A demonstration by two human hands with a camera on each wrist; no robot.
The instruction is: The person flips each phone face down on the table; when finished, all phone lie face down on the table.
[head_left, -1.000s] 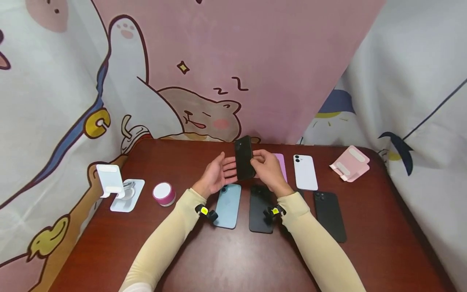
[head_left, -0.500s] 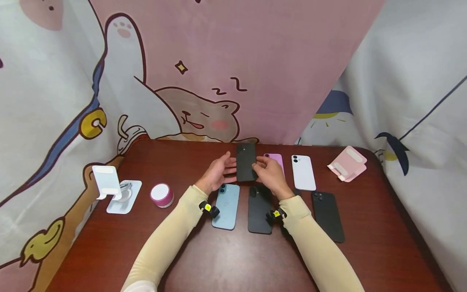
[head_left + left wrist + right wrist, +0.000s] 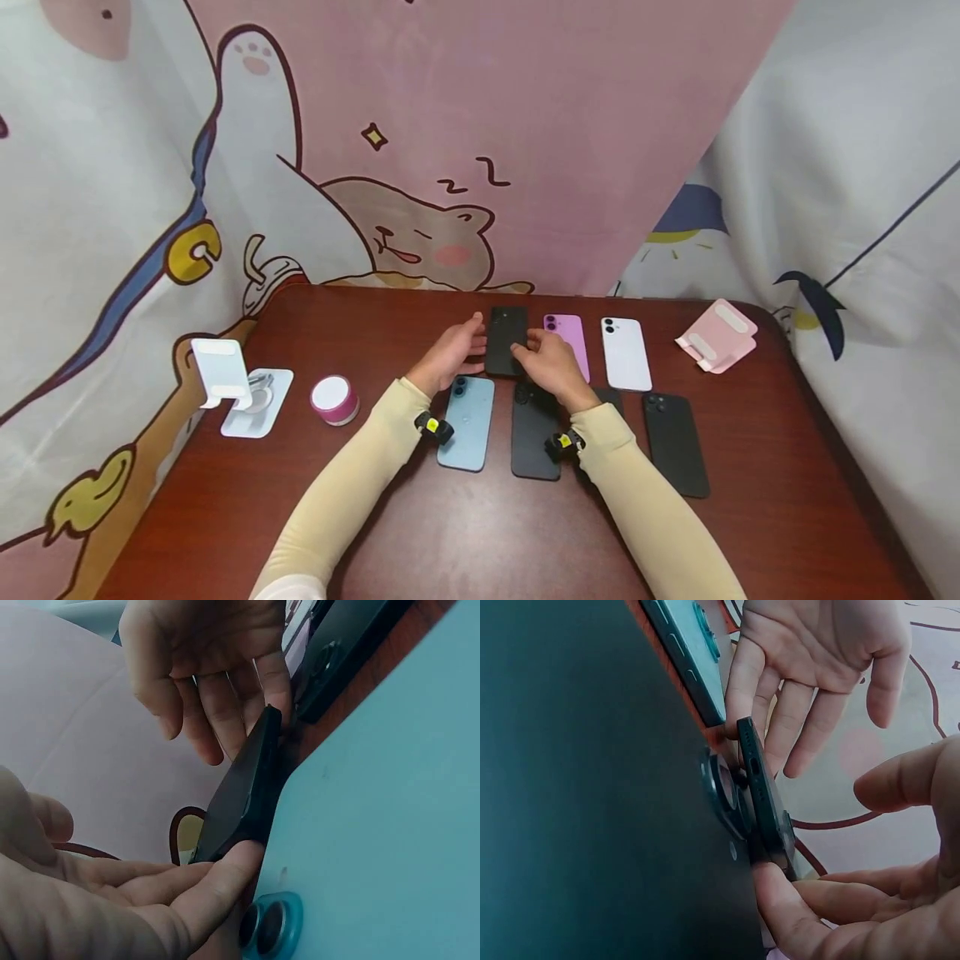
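Observation:
A black smartphone (image 3: pixel 507 337) lies back side up and about level at the far middle of the table, its camera end away from me. My left hand (image 3: pixel 450 352) is at its left edge with extended fingers, and in the left wrist view those fingertips touch the phone (image 3: pixel 236 791). At the opposite edge is my right hand (image 3: pixel 557 363). The right wrist view shows its fingers against the edge of the phone (image 3: pixel 763 795), while its thumb (image 3: pixel 889 784) stands off the phone. Nearer me lie a light blue phone (image 3: pixel 467 427) and another black phone (image 3: pixel 535 437).
A purple phone (image 3: pixel 570 337) and a white phone (image 3: pixel 627 354) lie right of my hands. Another black phone (image 3: pixel 677 442) is nearer, and a dark one (image 3: pixel 611 398) is partly under my right wrist. A pink stand (image 3: pixel 718 337), white stand (image 3: pixel 222 371) and pink-and-white cylinder (image 3: pixel 335 401) flank them.
The black phone was raised and tilted up in my right hand; it has come down to table level. My left hand has followed along its left edge, and the purple phone shows more.

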